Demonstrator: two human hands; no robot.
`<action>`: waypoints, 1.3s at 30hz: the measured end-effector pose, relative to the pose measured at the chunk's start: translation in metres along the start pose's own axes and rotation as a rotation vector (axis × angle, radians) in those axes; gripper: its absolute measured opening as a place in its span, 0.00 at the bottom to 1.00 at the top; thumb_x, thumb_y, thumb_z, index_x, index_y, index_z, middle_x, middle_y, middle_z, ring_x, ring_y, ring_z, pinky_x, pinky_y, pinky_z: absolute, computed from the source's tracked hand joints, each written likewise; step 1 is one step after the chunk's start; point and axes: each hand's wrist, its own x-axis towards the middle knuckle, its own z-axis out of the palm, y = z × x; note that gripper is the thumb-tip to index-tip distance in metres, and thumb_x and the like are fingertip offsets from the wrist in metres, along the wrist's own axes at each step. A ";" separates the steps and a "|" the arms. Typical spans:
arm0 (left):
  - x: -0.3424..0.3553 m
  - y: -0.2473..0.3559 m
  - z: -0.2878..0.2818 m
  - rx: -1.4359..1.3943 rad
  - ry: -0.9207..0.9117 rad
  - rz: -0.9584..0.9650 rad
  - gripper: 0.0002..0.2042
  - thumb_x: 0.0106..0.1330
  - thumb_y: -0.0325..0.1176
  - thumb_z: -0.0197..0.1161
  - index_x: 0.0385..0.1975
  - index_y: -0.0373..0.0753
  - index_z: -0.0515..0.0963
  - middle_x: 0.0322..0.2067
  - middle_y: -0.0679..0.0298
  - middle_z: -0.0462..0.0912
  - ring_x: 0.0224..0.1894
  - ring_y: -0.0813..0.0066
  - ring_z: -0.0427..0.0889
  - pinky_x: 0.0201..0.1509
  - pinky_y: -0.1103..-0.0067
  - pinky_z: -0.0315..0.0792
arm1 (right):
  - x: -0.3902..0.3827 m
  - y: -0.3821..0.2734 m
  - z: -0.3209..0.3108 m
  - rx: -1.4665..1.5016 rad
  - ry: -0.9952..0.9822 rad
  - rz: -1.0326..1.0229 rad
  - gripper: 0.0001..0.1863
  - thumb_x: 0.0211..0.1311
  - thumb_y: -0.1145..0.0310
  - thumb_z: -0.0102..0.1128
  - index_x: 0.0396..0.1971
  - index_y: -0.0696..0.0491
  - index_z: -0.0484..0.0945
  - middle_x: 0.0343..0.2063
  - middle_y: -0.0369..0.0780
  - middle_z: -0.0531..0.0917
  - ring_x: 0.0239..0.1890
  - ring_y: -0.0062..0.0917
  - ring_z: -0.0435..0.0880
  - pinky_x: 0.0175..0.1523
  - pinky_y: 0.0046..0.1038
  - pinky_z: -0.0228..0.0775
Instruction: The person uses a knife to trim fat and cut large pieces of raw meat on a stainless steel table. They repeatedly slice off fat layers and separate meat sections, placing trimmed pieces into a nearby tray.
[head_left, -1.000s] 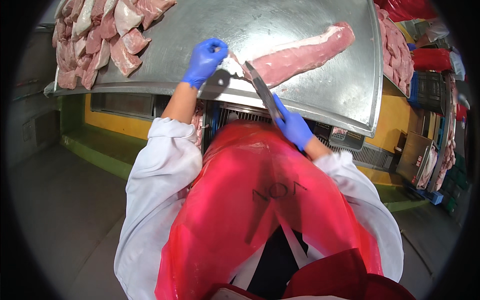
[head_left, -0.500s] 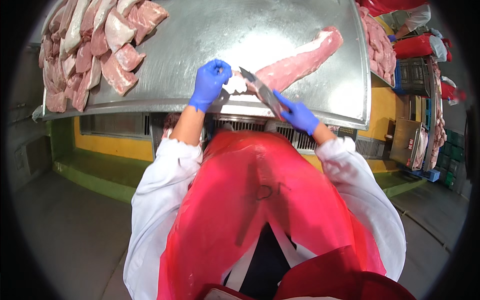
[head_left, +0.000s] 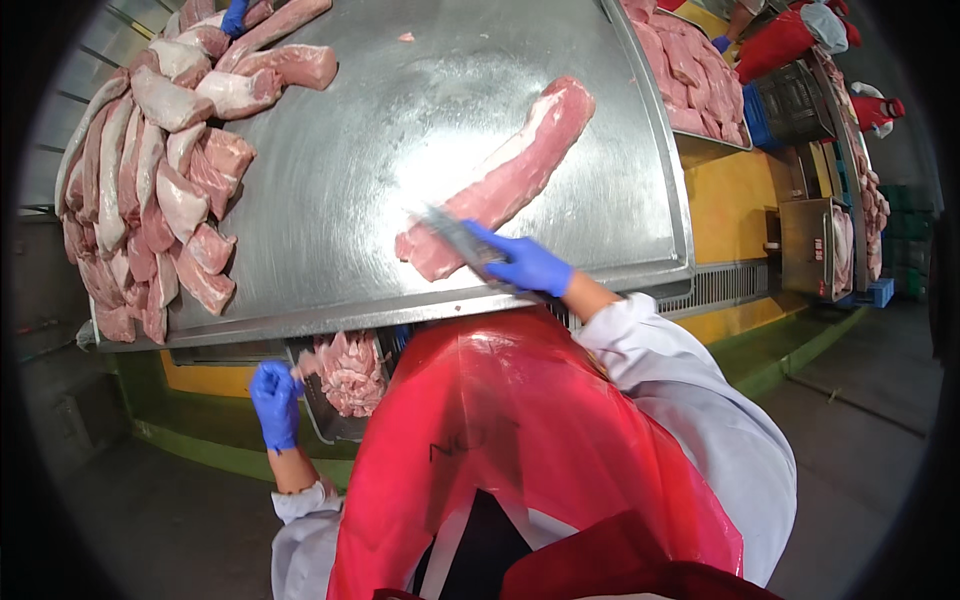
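Observation:
My right hand (head_left: 526, 262), in a blue glove, is closed on a blurred knife (head_left: 450, 235), its blade over the near end of a long pink meat loin (head_left: 545, 135) that lies on the steel table (head_left: 350, 120). My left hand (head_left: 276, 395), also gloved, is off the table at the lower left, fingers pinched on a small scrap of meat (head_left: 304, 366) beside a tray of trimmings (head_left: 345, 372) under the table edge. A large heap of cut meat pieces (head_left: 140, 190) covers the table's left side.
Another person's gloved hand (head_left: 236, 15) is at the far edge of the heap. At right stand a tray of meat (head_left: 685, 75), dark crates (head_left: 790, 105) and a metal stand (head_left: 805, 250). People in red aprons (head_left: 785, 45) stand at upper right. A red apron covers my front.
My left hand has moved down and left from the table to beside the trimmings tray. The view has shifted; my right hand still holds the knife at the loin's near end.

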 end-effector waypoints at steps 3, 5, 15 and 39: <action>-0.020 -0.062 -0.027 0.458 -0.053 -0.151 0.09 0.64 0.35 0.67 0.29 0.37 0.77 0.24 0.63 0.79 0.24 0.71 0.76 0.30 0.76 0.71 | -0.046 0.043 -0.075 0.093 0.323 -0.025 0.40 0.65 0.68 0.58 0.75 0.32 0.54 0.22 0.36 0.81 0.22 0.16 0.78 0.32 0.23 0.75; -0.011 -0.084 -0.024 1.101 -0.159 -0.131 0.10 0.63 0.36 0.67 0.29 0.35 0.80 0.24 0.58 0.81 0.23 0.62 0.78 0.31 0.71 0.73 | -0.073 0.053 -0.117 0.103 0.391 0.031 0.41 0.64 0.72 0.57 0.76 0.33 0.54 0.20 0.36 0.81 0.19 0.15 0.77 0.29 0.22 0.75; 0.345 0.001 0.506 0.615 -0.376 0.255 0.28 0.58 0.46 0.71 0.53 0.33 0.79 0.47 0.49 0.84 0.47 0.59 0.84 0.53 0.69 0.77 | -0.135 0.126 -0.178 0.426 0.613 0.078 0.39 0.67 0.70 0.57 0.76 0.33 0.54 0.23 0.34 0.79 0.19 0.14 0.72 0.26 0.22 0.72; 0.339 0.103 0.616 1.511 -0.684 0.417 0.22 0.69 0.49 0.46 0.48 0.42 0.80 0.46 0.49 0.84 0.49 0.46 0.83 0.55 0.61 0.75 | -0.118 0.144 -0.221 0.499 0.748 -0.069 0.39 0.67 0.71 0.53 0.77 0.42 0.50 0.22 0.32 0.75 0.19 0.11 0.70 0.24 0.17 0.67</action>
